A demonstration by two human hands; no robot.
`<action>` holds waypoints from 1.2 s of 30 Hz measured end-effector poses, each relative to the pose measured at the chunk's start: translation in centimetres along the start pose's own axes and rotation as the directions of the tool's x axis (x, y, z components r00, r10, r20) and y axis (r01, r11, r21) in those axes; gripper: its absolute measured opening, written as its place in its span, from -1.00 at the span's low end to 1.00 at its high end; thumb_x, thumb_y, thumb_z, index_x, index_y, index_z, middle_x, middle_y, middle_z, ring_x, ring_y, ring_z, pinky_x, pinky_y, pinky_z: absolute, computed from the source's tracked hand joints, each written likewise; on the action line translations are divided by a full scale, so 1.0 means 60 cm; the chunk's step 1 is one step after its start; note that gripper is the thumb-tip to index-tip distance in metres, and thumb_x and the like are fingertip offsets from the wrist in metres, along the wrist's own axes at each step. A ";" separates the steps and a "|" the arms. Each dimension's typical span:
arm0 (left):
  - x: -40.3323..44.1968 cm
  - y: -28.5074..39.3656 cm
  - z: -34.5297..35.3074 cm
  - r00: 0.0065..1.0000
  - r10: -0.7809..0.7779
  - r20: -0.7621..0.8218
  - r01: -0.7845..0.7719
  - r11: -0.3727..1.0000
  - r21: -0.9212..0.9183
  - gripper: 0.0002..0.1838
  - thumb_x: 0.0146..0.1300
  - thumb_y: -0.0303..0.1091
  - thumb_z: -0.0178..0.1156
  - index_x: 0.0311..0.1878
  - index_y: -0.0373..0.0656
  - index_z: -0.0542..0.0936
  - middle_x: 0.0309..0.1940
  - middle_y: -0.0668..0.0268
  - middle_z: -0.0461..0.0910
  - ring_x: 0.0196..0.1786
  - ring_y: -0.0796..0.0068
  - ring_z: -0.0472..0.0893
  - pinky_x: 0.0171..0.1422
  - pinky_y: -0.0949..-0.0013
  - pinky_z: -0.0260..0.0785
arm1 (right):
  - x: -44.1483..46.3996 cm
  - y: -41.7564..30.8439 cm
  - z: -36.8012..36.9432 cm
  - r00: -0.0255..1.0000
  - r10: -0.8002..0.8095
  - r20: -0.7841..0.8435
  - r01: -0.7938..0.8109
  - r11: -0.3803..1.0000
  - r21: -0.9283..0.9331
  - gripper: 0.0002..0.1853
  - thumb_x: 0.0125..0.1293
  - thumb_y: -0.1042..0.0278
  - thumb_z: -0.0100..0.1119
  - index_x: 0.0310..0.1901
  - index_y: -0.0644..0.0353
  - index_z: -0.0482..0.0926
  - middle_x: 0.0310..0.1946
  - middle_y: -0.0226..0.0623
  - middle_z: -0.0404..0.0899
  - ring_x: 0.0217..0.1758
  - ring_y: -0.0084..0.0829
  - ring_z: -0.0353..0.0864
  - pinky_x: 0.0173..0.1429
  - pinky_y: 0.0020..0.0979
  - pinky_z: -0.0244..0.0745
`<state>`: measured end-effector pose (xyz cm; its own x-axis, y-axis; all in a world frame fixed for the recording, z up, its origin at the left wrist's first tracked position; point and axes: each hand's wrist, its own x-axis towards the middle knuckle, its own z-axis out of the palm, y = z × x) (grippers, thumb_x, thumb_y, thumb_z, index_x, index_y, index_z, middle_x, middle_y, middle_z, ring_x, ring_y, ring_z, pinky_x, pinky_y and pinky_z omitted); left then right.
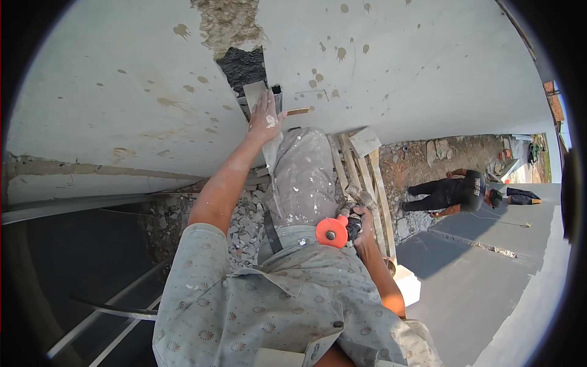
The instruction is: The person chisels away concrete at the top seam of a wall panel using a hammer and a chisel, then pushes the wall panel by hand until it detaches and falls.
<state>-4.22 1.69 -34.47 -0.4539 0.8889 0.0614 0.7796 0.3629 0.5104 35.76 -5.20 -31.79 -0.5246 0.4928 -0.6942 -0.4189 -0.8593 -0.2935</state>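
Observation:
My left hand (266,119) lies with its fingers stretched out flat against a light grey flat piece (254,93) at the edge of a dark gap (243,66) in the wall. Close to that thumb, a short thin wooden strip (298,111) sticks out. Beside my thigh, my right hand (365,227) is closed round the black body of what looks like an angle grinder (353,227). Its round orange-red disc (332,232) has a grey centre and faces up. My palm partly hides the tool's body.
The pale wall (416,67) is spotted with splashes. Wooden planks (374,189) lie by my right leg, and broken rubble (244,226) covers the ground at my left. A person (455,191) in dark clothes is farther off at the right, near a grey wall (477,251).

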 end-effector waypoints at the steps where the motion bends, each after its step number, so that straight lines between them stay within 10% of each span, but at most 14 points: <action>1: -0.003 -0.007 0.005 0.999 -0.021 0.046 0.025 0.997 -0.079 -0.30 0.39 0.03 0.02 0.44 -0.25 0.24 0.49 -0.12 0.05 0.53 -0.10 0.07 0.57 -0.05 -0.09 | 0.007 0.004 -0.008 0.995 0.013 -0.099 -0.010 1.000 0.030 -0.84 0.06 0.34 0.06 -0.38 0.25 0.44 -0.52 -0.17 0.51 -0.48 -0.22 0.54 -0.24 -0.24 0.60; 5: -0.059 -0.030 -0.001 0.961 0.258 0.102 -0.275 0.933 0.232 -0.47 0.39 -0.10 0.03 0.33 -0.20 0.43 0.49 -0.01 0.08 0.53 -0.03 0.09 0.57 0.03 -0.05 | 0.028 0.008 -0.035 0.985 0.072 -0.159 -0.069 0.997 0.027 -0.84 0.06 0.34 0.06 -0.40 0.27 0.46 -0.52 -0.16 0.53 -0.47 -0.22 0.56 -0.25 -0.29 0.63; 8: -0.041 -0.033 -0.046 0.842 0.057 0.537 -0.111 0.992 0.068 -0.50 0.35 -0.12 0.05 0.29 -0.13 0.48 0.49 0.04 0.10 0.53 -0.04 0.06 0.55 -0.01 0.02 | 0.031 0.006 -0.039 0.989 0.140 -0.041 -0.139 0.990 0.029 -0.83 0.08 0.34 0.05 -0.36 0.26 0.46 -0.52 -0.16 0.53 -0.47 -0.22 0.56 -0.25 -0.28 0.63; 13: -0.089 -0.048 -0.056 0.984 0.179 -0.020 -0.177 0.981 0.079 -0.44 0.35 -0.09 0.05 0.38 -0.07 0.39 0.51 0.12 0.07 0.55 0.00 0.04 0.46 -0.15 0.13 | 0.024 0.011 -0.006 0.993 0.068 -0.097 -0.071 0.997 -0.022 -0.84 0.09 0.34 0.03 -0.36 0.24 0.44 -0.51 -0.17 0.52 -0.44 -0.20 0.57 -0.24 -0.24 0.63; 18: -0.081 -0.066 -0.018 0.979 0.184 0.093 -0.198 0.965 0.170 -0.36 0.41 0.02 -0.04 0.48 0.00 0.22 0.54 0.10 -0.02 0.58 -0.03 -0.09 0.58 -0.11 -0.16 | 0.019 0.006 0.011 0.993 0.058 -0.104 -0.067 0.994 -0.083 -0.86 0.09 0.35 0.01 -0.37 0.24 0.44 -0.52 -0.15 0.51 -0.46 -0.20 0.54 -0.26 -0.24 0.59; 21: -0.062 -0.071 -0.005 0.731 -0.669 -0.133 0.663 0.743 -0.092 -0.36 0.44 0.06 -0.10 0.49 0.00 0.20 0.55 0.08 -0.03 0.58 -0.10 -0.15 0.57 -0.14 -0.14 | 0.021 0.010 -0.003 0.993 0.083 -0.078 -0.082 0.996 0.027 -0.85 0.09 0.36 0.01 -0.37 0.26 0.45 -0.52 -0.13 0.51 -0.47 -0.20 0.53 -0.28 -0.26 0.58; 24: -0.114 -0.073 -0.019 0.985 -0.039 -0.165 0.030 0.998 -0.056 -0.37 0.44 0.03 -0.07 0.49 -0.02 0.20 0.54 0.06 -0.04 0.57 -0.18 -0.14 0.54 -0.18 -0.08 | 0.015 0.008 0.000 0.993 0.117 -0.023 -0.116 0.991 0.065 -0.83 0.09 0.35 0.01 -0.38 0.29 0.46 -0.53 -0.12 0.51 -0.48 -0.20 0.52 -0.29 -0.25 0.58; 30: -0.267 -0.055 -0.016 0.941 0.310 0.136 -0.317 0.948 0.039 -0.41 0.40 -0.15 0.04 0.44 -0.14 0.27 0.51 -0.01 0.03 0.52 -0.19 0.06 0.52 -0.04 0.06 | 0.016 0.007 0.026 0.979 0.077 -0.191 -0.088 0.995 -0.050 -0.80 0.09 0.33 -0.01 -0.47 0.32 0.47 -0.56 -0.10 0.52 -0.52 -0.20 0.54 -0.32 -0.30 0.57; 34: -0.378 -0.138 -0.010 0.995 0.103 0.016 -0.103 0.994 0.041 -0.58 0.33 -0.34 0.10 0.24 -0.21 0.49 0.28 -0.04 0.41 0.39 -0.05 0.35 0.44 0.02 0.21 | 0.014 0.008 0.019 0.987 0.065 -0.147 -0.076 0.995 -0.069 -0.79 0.07 0.33 0.00 -0.47 0.34 0.45 -0.56 -0.10 0.51 -0.51 -0.22 0.52 -0.31 -0.29 0.56; 36: -0.402 -0.154 -0.027 0.952 -0.119 -0.282 0.121 0.993 -0.012 -0.64 0.35 -0.38 0.09 0.18 -0.26 0.54 0.09 -0.02 0.58 0.20 0.04 0.55 0.31 0.09 0.37 | 0.015 0.003 0.019 0.989 0.036 -0.146 -0.047 0.996 -0.071 -0.80 0.08 0.33 0.00 -0.47 0.32 0.45 -0.55 -0.12 0.50 -0.49 -0.22 0.52 -0.29 -0.28 0.55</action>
<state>-1.18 -23.55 -39.29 -0.6468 0.7239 0.2399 0.7138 0.4640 0.5245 34.36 -4.74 -31.70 -0.4259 0.4362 -0.7927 -0.3401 -0.8890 -0.3064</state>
